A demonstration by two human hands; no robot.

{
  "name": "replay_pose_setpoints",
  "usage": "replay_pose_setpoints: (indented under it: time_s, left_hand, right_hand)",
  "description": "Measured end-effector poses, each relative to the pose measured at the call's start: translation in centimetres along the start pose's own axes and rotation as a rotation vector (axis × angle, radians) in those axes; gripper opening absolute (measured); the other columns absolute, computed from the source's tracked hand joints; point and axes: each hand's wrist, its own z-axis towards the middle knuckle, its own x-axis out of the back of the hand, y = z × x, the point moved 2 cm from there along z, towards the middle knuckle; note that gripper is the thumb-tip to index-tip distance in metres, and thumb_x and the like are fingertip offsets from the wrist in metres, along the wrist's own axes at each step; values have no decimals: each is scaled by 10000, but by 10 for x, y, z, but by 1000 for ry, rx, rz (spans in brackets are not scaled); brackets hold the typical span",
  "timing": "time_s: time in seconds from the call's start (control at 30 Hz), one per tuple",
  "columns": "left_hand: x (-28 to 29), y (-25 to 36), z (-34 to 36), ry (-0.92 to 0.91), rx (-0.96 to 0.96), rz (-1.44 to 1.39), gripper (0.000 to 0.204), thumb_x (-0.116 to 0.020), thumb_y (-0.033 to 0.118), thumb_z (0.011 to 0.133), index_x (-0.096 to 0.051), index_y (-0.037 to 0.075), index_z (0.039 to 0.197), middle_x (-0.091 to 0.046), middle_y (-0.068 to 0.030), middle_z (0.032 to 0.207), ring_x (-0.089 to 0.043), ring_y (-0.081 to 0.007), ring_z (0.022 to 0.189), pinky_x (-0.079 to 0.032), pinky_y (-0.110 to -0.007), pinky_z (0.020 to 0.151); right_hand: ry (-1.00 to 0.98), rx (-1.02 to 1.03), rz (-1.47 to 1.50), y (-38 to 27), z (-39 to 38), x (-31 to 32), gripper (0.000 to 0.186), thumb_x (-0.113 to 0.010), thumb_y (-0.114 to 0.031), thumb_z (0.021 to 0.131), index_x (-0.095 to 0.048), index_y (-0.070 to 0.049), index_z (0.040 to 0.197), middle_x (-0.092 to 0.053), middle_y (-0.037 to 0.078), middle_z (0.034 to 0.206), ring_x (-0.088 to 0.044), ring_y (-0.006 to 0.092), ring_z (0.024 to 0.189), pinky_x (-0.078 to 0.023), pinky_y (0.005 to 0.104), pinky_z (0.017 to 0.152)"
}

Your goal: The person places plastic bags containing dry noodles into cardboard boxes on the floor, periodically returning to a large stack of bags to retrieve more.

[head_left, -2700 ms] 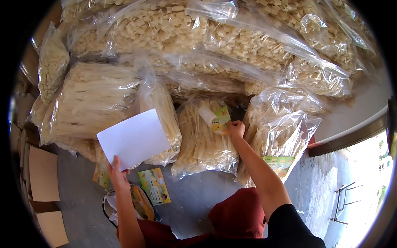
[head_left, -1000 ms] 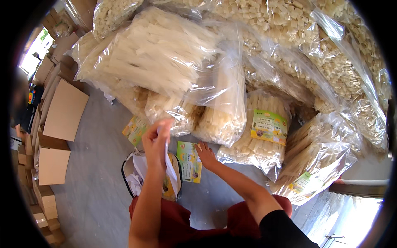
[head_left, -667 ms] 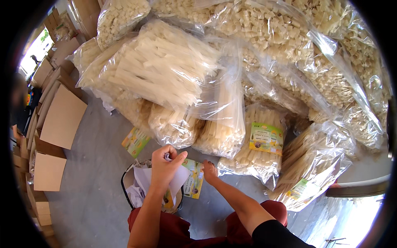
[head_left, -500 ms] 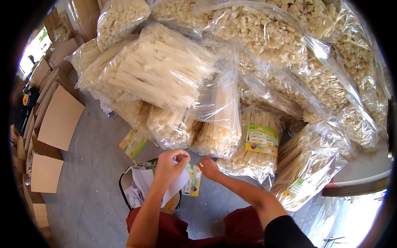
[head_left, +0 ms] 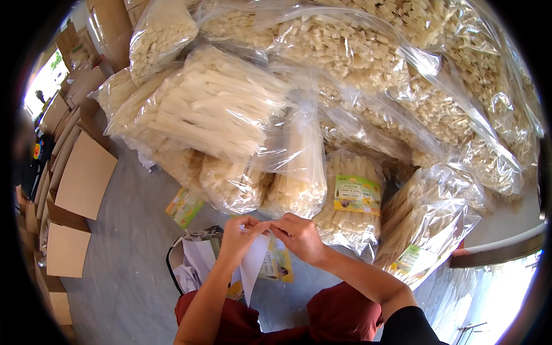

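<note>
My left hand (head_left: pixel 237 234) and my right hand (head_left: pixel 299 234) meet over a basket, their fingertips pinched close together. A white sheet of paper (head_left: pixel 253 267) hangs down from the left fingers. Just beside it a yellow-green printed label (head_left: pixel 276 263), slightly blurred, hangs below my right fingers. The fingers hide the top edges of both pieces, so where they are gripped does not show fully. Beneath my hands, the dark-rimmed basket (head_left: pixel 168 260) holds crumpled white paper (head_left: pixel 187 273). Beyond the fingers lie clear bags of pale flat strips (head_left: pixel 296 187).
A bag with a printed label (head_left: pixel 356 195) stands right of my hands, another bag (head_left: pixel 425 230) farther right. Large clear bags of strips (head_left: pixel 356 57) pile up beyond. A loose label (head_left: pixel 185 207) lies near the basket. Cardboard boxes (head_left: pixel 86 175) line the left.
My right hand has moved in to meet the left, and its fingers now pinch beside the left fingertips. The white sheet hangs lower, and the label has shifted right.
</note>
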Motion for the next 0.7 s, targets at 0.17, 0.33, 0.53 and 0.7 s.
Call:
replay_pose_setpoints:
  time_s: [0.17,0.33,0.53,0.7]
  left_hand:
    - [-7,-8,-2,56,-111,187,147,-649,114,743,-634,-27,780,-573,-20,688,-483,-64,659,-377,-218,586]
    - [-16,-2,-5,81,-145,174,148,-646,112,741,-639,-33,773,-577,-18,699,-482,-71,680,-384,-224,605]
    - [-13,-8,-2,105,-146,255,143,-629,93,736,-638,-39,791,-585,-25,682,-491,-75,667,-393,-226,605]
    - [-17,-10,2,62,-94,184,127,-611,79,743,-631,-36,792,-590,-35,674,-495,-72,618,-394,-217,574]
  right_hand:
    - [-38,-8,101,1,-8,-3,117,-581,-19,750,-582,16,862,-541,121,805,-570,297,652,-470,357,563]
    - [-14,-44,107,6,-13,-3,121,-567,2,753,-580,23,871,-538,128,825,-570,302,657,-472,358,573]
    - [-23,-114,198,4,-14,-9,177,-560,12,757,-593,20,931,-556,135,839,-587,284,677,-475,340,592]
    - [-16,-263,342,12,-11,-4,130,-571,-19,779,-617,25,892,-601,121,758,-598,217,644,-472,283,542]
